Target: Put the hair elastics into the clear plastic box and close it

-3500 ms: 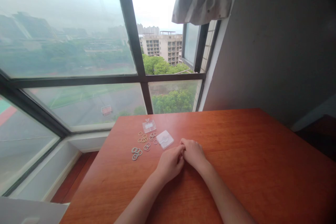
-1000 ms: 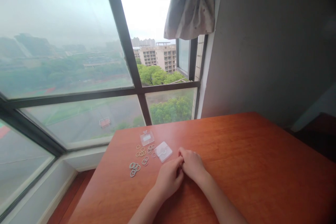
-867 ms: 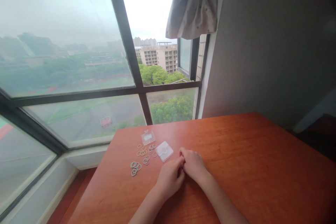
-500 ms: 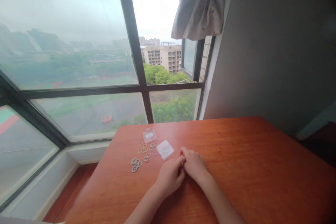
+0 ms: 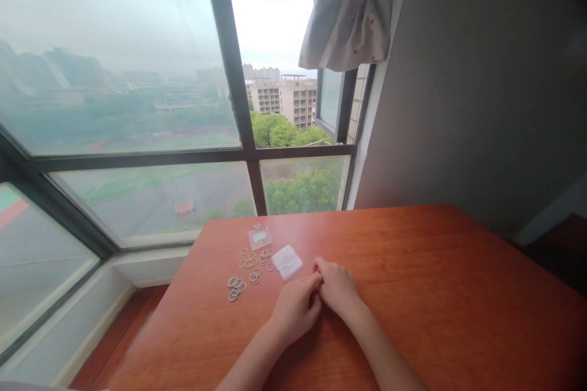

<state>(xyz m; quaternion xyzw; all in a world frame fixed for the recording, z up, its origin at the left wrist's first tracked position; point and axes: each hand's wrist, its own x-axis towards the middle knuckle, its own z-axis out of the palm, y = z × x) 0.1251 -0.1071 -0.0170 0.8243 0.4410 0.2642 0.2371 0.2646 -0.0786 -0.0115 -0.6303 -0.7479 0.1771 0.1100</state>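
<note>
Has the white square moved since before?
No. The white square is in the same spot on the table, compared with its far left corner; only the camera view shifted.

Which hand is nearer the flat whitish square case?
Left. The left hand is just on the near side of the flat whitish square case; the right hand is farther off, to its right, fingers meeting the left's.

On the reddish wooden table (image 5: 413,293), the left hand (image 5: 298,308) and the right hand (image 5: 338,286) are touching at the fingers. Near them lies a square white case (image 5: 287,262). Beside it are many small rings (image 5: 237,288) in loose groups, and behind these, a clear box (image 5: 260,237).
</note>
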